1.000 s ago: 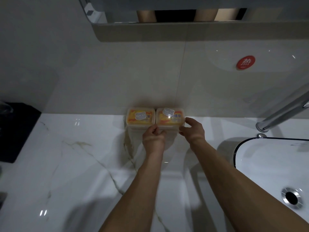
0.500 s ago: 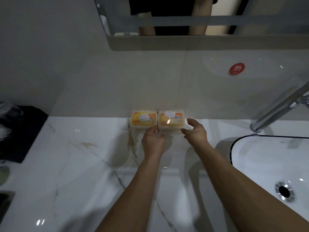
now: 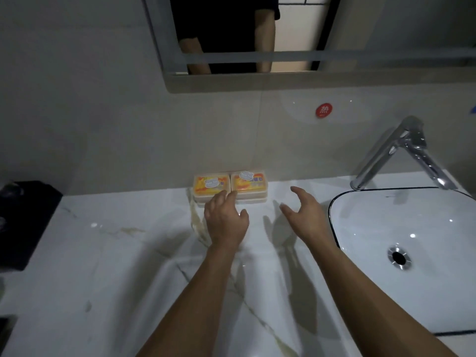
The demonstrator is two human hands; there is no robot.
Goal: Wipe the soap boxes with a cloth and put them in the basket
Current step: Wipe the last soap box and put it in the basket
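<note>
We see two soap boxes (image 3: pixel 230 186) side by side at the far edge of the marble counter (image 3: pixel 103 253), against the wall. Our left hand (image 3: pixel 225 219) reaches their near edge with relaxed fingers, grasping nothing; our right hand (image 3: pixel 305 213) hovers spread and empty to the right.

One head-worn wide-angle view looks forward and down over the worktop (image 3: pixel 108 266). It faces the wall, close above the basin (image 3: pixel 412 228).

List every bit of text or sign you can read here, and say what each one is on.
"热": white character on the round red sticker on the wall above the sink.
Left soap box: printed label with a bear-shaped sticker, too blurred to read.
Right soap box: blue and red lettering on the label, too blurred to read.
Nothing else legible.
</note>
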